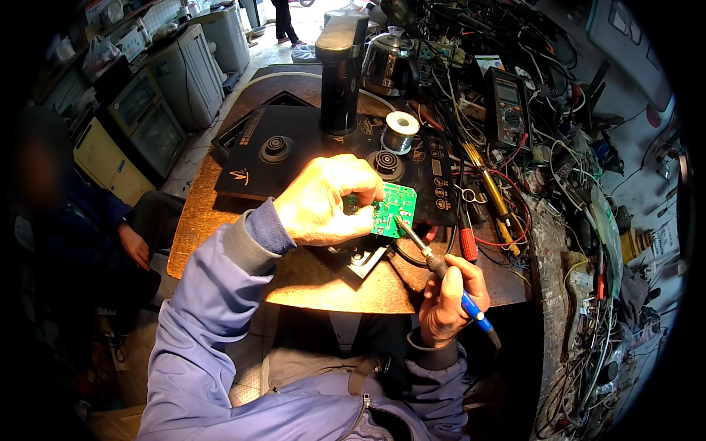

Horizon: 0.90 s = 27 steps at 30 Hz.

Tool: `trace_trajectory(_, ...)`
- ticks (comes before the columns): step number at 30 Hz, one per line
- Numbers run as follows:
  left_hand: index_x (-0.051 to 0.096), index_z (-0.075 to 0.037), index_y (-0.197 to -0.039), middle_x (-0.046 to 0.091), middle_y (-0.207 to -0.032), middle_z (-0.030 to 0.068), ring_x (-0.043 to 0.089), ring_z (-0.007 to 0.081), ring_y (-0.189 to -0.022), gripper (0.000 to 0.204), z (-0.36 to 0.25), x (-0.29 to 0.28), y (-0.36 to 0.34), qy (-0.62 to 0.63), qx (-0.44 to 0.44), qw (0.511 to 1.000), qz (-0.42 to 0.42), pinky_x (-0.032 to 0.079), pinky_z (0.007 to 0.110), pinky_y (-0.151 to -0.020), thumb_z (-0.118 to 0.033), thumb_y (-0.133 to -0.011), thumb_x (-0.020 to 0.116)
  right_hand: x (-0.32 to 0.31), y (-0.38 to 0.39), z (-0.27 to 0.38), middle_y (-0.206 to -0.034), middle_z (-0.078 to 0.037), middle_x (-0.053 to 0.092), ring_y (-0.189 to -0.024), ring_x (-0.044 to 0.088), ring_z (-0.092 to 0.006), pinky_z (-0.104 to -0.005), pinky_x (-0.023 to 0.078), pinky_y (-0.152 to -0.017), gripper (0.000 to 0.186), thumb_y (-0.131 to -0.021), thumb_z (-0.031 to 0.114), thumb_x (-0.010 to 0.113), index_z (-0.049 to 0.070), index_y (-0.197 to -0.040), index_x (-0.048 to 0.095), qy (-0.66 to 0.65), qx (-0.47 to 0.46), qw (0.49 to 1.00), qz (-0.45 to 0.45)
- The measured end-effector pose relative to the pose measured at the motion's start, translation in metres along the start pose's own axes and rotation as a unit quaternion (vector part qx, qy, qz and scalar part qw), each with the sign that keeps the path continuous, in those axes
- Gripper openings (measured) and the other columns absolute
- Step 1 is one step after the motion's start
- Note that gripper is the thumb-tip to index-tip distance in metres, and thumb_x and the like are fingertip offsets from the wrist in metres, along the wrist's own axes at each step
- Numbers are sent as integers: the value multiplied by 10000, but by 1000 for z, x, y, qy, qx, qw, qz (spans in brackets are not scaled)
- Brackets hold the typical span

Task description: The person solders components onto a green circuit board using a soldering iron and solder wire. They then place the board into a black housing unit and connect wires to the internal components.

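Green circuit board [398,204] — I hold it up over the wooden table [316,285], its left side clamped between thumb and fingers of my left hand [323,202]. My right hand's [452,300] fingers are closed around a soldering iron [436,264], its tip at the board. Beyond, a solder spool [401,133] stands on a black panel [254,158] — a multimeter [507,110] lies farther right.
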<state>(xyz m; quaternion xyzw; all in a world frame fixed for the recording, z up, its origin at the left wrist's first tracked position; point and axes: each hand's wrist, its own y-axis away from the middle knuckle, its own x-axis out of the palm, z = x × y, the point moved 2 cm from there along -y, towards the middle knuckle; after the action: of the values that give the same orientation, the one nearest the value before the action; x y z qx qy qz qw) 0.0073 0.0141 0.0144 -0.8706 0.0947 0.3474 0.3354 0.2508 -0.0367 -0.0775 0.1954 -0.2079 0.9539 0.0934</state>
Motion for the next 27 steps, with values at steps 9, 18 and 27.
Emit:
trace_trajectory(9,590,-21,-742,747,-916,132,711,289,-868,167,-1,0,0,0,7,1000,-5,577,385,-783,-57,-729,753,0,-1,1,-881,-151,741,-605,620,-111,-231,498,-546,191,-975,49,678,-83,-1111,699,17,-5,1000,20)
trace_trajectory(18,595,-21,-746,747,-916,131,712,283,-869,167,0,0,1,2,-4,1000,-1,577,381,-787,-54,-734,758,-1,-2,1,-874,-139,721,-615,623,-119,-236,498,-548,214,-974,79,701,-86,-1110,699,4,12,1000,25)
trace_trajectory(27,597,-24,-752,746,-917,131,713,285,-876,166,0,0,1,13,2,1000,-3,579,385,-794,-48,-735,760,0,-3,2,-884,-146,722,-625,623,-123,-239,500,-549,220,-966,88,701,-80,-1109,700,-1,16,999,31)
